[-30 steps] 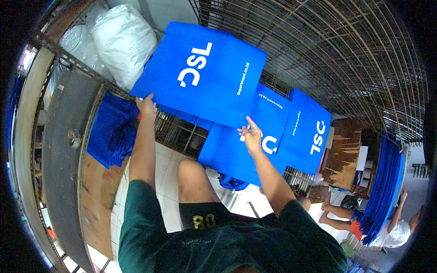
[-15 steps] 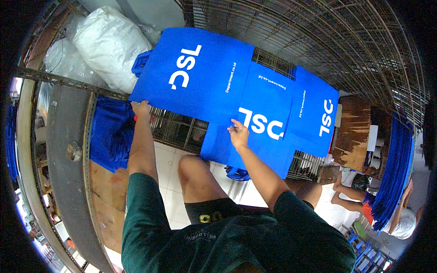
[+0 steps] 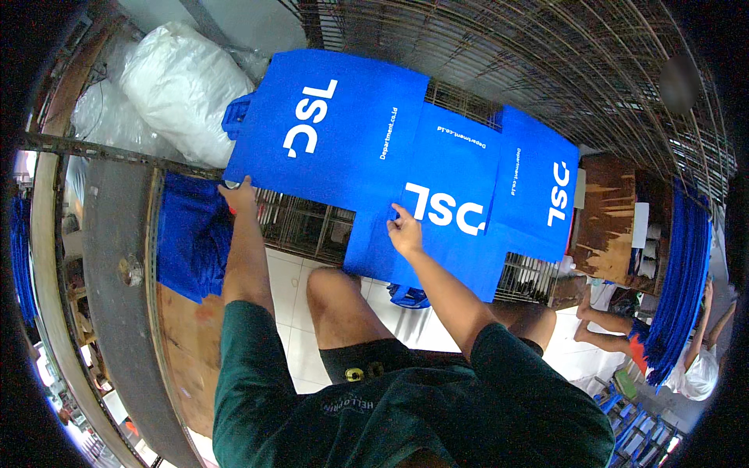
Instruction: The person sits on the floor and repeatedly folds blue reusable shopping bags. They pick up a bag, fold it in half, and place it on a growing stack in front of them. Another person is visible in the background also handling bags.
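Three flat blue fabric bags with white lettering overlap in a row before me. The left bag [image 3: 351, 93] lies over part of the middle bag [image 3: 456, 168]; the right bag [image 3: 530, 210] sits at the far end. Blue handles [image 3: 238, 115] stick out at the left bag's outer edge. My left hand [image 3: 240, 198] is at that bag's near left corner, thumb and fingers apart. Over the middle bag, close to the left bag's near edge, is my right hand [image 3: 406, 235], its index finger stretched out and the others loosely bent. Neither hand visibly grips a bag.
Wire racks [image 3: 538, 62] rise behind the bags, and metal grating shows beneath them. A white plastic sack [image 3: 183, 93] stands at far left, above a pile of blue fabric [image 3: 191, 234]. At right, another person carries a blue stack [image 3: 679, 281].
My left hand has eased off the left bag's corner, its fingers spreading. My right hand has shifted slightly left. The other person has moved a little at the right.
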{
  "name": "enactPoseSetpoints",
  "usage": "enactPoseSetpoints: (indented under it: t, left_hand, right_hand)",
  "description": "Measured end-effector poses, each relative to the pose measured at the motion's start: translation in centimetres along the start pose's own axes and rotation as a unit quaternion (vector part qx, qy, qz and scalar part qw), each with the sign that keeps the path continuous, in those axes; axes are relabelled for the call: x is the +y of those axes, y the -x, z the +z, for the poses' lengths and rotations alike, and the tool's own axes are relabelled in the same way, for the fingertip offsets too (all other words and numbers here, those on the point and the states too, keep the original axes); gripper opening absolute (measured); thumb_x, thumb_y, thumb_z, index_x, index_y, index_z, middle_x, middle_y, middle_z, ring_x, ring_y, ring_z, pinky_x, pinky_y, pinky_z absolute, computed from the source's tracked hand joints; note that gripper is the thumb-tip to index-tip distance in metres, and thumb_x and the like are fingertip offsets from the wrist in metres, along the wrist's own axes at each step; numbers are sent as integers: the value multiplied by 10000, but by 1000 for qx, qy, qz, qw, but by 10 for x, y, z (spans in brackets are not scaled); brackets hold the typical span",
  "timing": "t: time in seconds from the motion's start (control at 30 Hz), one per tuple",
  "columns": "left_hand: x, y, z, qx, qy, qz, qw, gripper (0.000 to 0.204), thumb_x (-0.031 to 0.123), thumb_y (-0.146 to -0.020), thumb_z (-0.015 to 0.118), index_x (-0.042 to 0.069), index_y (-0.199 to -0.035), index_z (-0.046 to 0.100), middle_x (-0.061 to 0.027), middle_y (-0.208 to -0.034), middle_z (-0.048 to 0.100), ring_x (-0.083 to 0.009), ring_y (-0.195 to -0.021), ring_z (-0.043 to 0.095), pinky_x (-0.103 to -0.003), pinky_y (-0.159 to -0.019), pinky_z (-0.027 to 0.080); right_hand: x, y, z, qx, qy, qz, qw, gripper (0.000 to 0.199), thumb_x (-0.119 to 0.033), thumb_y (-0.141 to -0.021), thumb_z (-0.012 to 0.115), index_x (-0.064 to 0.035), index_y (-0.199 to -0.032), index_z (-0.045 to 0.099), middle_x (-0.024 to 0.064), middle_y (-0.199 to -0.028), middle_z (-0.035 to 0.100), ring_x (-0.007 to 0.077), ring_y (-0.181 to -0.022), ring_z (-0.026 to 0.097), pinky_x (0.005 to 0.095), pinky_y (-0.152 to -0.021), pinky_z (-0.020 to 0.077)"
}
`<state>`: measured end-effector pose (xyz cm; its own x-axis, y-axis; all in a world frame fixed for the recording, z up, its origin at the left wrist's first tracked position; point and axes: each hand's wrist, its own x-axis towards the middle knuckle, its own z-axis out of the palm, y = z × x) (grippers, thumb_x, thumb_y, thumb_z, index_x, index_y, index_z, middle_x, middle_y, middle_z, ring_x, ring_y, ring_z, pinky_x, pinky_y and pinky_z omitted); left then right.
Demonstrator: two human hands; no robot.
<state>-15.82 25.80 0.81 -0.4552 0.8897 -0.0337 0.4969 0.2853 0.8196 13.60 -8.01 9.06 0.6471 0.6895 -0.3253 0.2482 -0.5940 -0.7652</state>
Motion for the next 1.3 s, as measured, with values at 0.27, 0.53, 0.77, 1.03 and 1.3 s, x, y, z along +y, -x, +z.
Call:
enactPoseSetpoints:
  t: [0.27,0.53,0.77,1.03,1.3]
  left_hand:
    - [197,169,-14,-200,188,185,944,621,228,-736,749,11,-1223,430,-107,-930,548,-170,-800,518,-308,-714,435]
    - [472,357,-71,-605,438,141,650,501,390,-904,500,88,-1288,389,-113,-1186,520,-201,-1068,513,-339,-853,442]
    - [627,460,-86,-664,552,-3,505,724,484,-920,386,58,-1400,50,-221,-1377,301,-400,-1205,396,-500,-1002,348]
    - [584,470,-64,-500,589,-48,632,199,280,-933,349,138,-807,410,-43,-893,543,-248,-1073,533,-410,-917,388]
    - [403,482,-130,-514,516,-100,678,372,386,-964,351,67,-1003,539,-87,-984,567,-254,-1066,524,-337,-932,419]
  right_hand:
    - [33,53,-125,44,-10,-46,998,500,-160,-779,650,-129,-1253,494,116,-675,626,201,-635,619,340,-597,475]
    - [83,176,-413,423,-122,-112,891,396,-59,-810,604,-42,-1198,528,-19,-655,500,79,-616,494,262,-557,439]
    - [101,351,-661,786,-32,-163,596,299,-110,-811,645,-33,-1091,574,-4,-720,535,100,-629,495,250,-616,432]
    - [172,473,-851,778,274,168,541,401,-367,-748,646,-173,-1096,603,141,-1063,603,311,-1001,562,429,-850,437]
    - [165,455,-941,539,340,321,700,362,-354,-735,620,-238,-1077,611,101,-1142,600,312,-1118,522,469,-913,408]
